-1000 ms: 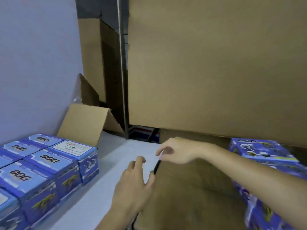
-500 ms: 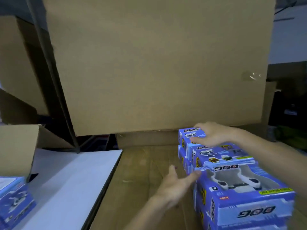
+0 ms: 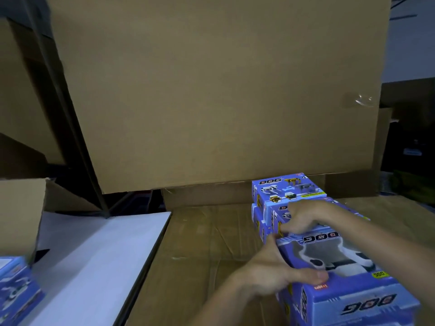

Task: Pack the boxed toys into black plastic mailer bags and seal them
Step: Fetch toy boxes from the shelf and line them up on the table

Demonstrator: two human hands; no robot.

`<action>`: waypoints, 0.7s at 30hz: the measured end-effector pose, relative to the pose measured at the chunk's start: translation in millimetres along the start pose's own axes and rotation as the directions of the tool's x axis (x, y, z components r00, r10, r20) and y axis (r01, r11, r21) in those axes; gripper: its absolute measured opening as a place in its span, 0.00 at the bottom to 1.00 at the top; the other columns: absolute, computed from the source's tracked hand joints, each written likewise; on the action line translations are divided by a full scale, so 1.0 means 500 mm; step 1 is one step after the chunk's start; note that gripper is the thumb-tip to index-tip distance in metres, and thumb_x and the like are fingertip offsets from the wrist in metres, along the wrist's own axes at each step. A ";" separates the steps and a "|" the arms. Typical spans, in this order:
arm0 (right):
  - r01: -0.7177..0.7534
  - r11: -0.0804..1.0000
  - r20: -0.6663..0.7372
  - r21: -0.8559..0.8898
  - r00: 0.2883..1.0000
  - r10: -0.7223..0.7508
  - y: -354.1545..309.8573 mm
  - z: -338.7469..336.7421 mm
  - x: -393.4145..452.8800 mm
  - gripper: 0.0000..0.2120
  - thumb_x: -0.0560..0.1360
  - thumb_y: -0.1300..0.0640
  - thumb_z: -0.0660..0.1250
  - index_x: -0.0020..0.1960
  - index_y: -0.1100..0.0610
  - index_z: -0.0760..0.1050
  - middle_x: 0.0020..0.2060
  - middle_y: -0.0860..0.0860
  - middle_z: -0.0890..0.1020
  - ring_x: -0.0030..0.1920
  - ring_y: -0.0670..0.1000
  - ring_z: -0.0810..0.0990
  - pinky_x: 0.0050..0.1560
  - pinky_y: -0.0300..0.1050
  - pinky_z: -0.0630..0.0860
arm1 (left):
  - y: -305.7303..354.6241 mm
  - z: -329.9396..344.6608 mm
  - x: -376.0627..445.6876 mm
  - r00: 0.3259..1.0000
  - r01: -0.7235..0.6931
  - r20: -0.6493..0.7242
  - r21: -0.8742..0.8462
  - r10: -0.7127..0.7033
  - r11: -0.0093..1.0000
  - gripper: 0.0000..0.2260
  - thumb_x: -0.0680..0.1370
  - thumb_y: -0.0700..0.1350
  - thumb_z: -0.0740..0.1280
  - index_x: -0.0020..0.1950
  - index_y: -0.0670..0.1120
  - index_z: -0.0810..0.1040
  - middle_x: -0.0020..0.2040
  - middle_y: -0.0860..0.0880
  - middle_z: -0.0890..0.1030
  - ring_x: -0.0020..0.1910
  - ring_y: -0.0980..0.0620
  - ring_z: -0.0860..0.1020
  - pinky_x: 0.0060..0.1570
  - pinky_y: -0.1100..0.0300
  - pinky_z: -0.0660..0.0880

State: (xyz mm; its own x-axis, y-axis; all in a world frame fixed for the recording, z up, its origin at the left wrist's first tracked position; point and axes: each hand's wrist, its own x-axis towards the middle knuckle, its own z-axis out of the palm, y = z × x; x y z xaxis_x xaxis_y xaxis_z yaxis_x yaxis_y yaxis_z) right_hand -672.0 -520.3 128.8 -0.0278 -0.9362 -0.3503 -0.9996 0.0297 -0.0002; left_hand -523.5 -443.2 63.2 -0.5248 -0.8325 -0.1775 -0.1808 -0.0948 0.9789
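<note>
Several blue boxed "DOG" toys stand in a row on the right, on a brown cardboard surface. The nearest toy box has a clear window showing a white toy. My left hand grips its left side, thumb lying on its top. My right hand reaches over from the right, and its curled fingers hook the box's far edge. Behind it, the farthest toy box lies untouched. No black mailer bag is clearly in view.
A large cardboard carton fills the back. A white tabletop lies to the left, with more blue toy boxes at its near left corner and an open cardboard flap beside them. Dark shelving is at the far right.
The view swung right from the white table to the row of toy boxes. Both hands moved from the cardboard's edge onto the nearest blue box and took hold of it.
</note>
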 end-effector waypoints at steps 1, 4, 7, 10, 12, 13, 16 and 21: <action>-0.005 1.000 0.001 0.003 1.000 0.005 0.002 -0.005 -0.003 0.29 0.77 0.40 0.61 0.68 0.60 0.73 0.64 0.57 0.80 0.57 0.55 0.81 0.46 0.45 0.70 | 0.002 -0.004 -0.005 1.000 -0.005 -0.011 -0.002 0.005 1.000 0.43 0.59 0.45 0.83 0.69 0.47 0.65 0.61 0.49 0.82 0.60 0.51 0.81 0.64 0.50 0.75; -0.043 0.996 -0.016 0.079 0.999 0.045 0.019 -0.023 -0.011 0.33 0.75 0.40 0.63 0.73 0.59 0.67 0.69 0.56 0.76 0.68 0.55 0.76 0.64 0.48 0.75 | 0.007 -0.032 -0.029 0.998 -0.012 -0.057 -0.003 0.011 1.000 0.36 0.65 0.37 0.82 0.66 0.46 0.67 0.59 0.49 0.83 0.57 0.53 0.82 0.58 0.55 0.79; -0.055 0.980 -0.046 0.192 0.997 0.065 0.045 -0.041 -0.014 0.38 0.74 0.38 0.65 0.76 0.58 0.63 0.71 0.56 0.73 0.70 0.56 0.73 0.71 0.51 0.70 | 0.003 -0.078 -0.065 0.994 -0.039 -0.103 -0.009 0.038 0.999 0.31 0.68 0.32 0.79 0.65 0.45 0.68 0.51 0.53 0.83 0.48 0.55 0.83 0.45 0.59 0.80; -0.024 0.948 -0.089 0.317 0.995 0.055 0.070 -0.052 -0.018 0.40 0.72 0.39 0.69 0.78 0.56 0.61 0.75 0.54 0.67 0.72 0.55 0.70 0.68 0.48 0.70 | -0.001 -0.136 -0.112 0.990 -0.043 -0.133 -0.050 0.036 0.998 0.32 0.67 0.31 0.79 0.65 0.45 0.69 0.48 0.52 0.86 0.52 0.46 0.83 0.51 0.48 0.81; -0.015 0.935 -0.096 0.354 0.994 0.052 0.076 -0.060 -0.021 0.40 0.73 0.40 0.70 0.79 0.53 0.61 0.76 0.52 0.65 0.71 0.54 0.69 0.53 0.45 0.75 | -0.004 -0.174 -0.140 0.985 -0.046 -0.168 -0.098 0.029 0.994 0.33 0.65 0.36 0.80 0.65 0.47 0.72 0.53 0.50 0.86 0.55 0.43 0.83 0.49 0.49 0.81; -0.031 0.931 -0.086 0.365 0.994 0.067 0.078 -0.065 -0.022 0.39 0.73 0.41 0.70 0.78 0.52 0.62 0.76 0.53 0.66 0.70 0.54 0.71 0.42 0.44 0.75 | -0.005 -0.192 -0.151 0.980 -0.051 -0.196 -0.120 0.027 0.992 0.33 0.63 0.39 0.80 0.65 0.47 0.73 0.55 0.49 0.85 0.55 0.43 0.83 0.48 0.49 0.81; -0.049 0.888 0.001 0.457 0.999 0.054 0.081 -0.082 -0.021 0.32 0.73 0.42 0.71 0.72 0.56 0.70 0.64 0.58 0.77 0.55 0.55 0.80 0.41 0.48 0.75 | -0.006 -0.240 -0.171 0.941 -0.062 -0.338 -0.140 0.011 0.988 0.32 0.60 0.47 0.81 0.63 0.49 0.76 0.56 0.50 0.85 0.52 0.46 0.85 0.49 0.48 0.80; -0.049 0.891 0.061 0.451 0.998 0.024 0.023 -0.103 -0.053 0.25 0.76 0.40 0.64 0.66 0.56 0.74 0.39 0.56 0.69 0.27 0.52 0.69 0.45 0.61 0.79 | -0.026 -0.274 -0.160 0.830 -0.027 -0.558 -0.064 -0.013 0.998 0.29 0.66 0.44 0.82 0.63 0.50 0.74 0.49 0.48 0.86 0.46 0.45 0.86 0.45 0.50 0.82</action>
State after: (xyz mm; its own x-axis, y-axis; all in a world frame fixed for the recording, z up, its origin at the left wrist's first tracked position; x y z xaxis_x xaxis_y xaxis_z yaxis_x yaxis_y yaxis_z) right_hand -683.1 -513.2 186.4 -0.0508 -0.9121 -0.4069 -0.8846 0.2302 -0.4055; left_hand -365.3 -450.2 78.5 0.0308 -0.9941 -0.1042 -0.1131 -0.1070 0.9878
